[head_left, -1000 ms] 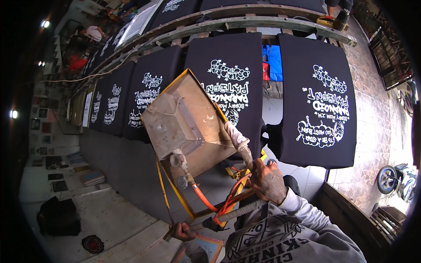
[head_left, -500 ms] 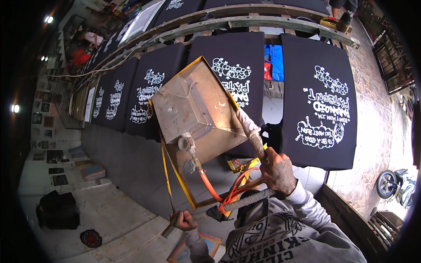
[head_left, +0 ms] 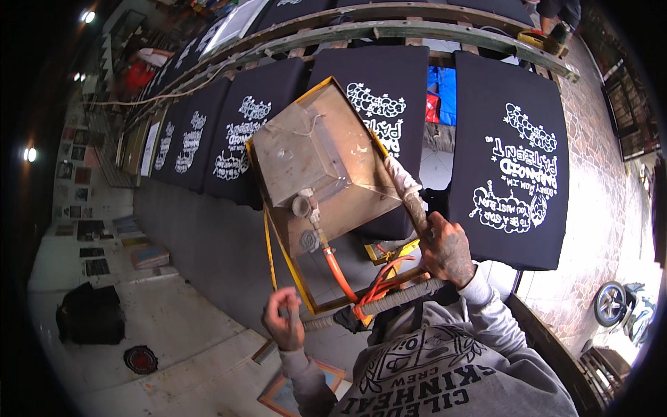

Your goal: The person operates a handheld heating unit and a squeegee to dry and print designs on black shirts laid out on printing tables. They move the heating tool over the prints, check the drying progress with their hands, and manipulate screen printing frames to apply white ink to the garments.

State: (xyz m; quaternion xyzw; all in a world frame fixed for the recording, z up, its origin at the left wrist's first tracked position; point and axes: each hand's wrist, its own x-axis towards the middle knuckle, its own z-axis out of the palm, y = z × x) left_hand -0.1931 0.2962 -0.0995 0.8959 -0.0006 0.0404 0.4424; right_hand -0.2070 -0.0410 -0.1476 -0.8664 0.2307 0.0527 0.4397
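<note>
While the right hand grips a pale-wrapped bar on the yellow-edged, boxy metal hood near white-printed black fabric panels, the loosely spread left hand looks empty; prints seem complete, remaining work unclear.

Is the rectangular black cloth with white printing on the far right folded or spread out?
Spread out: the rectangular black cloth lies flat, its white printing facing up.

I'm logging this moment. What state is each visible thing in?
Right hand: closed around a pale wrapped bar
Left hand: open, fingers partly bent
Slim orange hose: curved
Boxy brown metal unit: connected to the hose
Black rectangular fabric panels: laid flat, printed white
Small white lamps: lit
</note>
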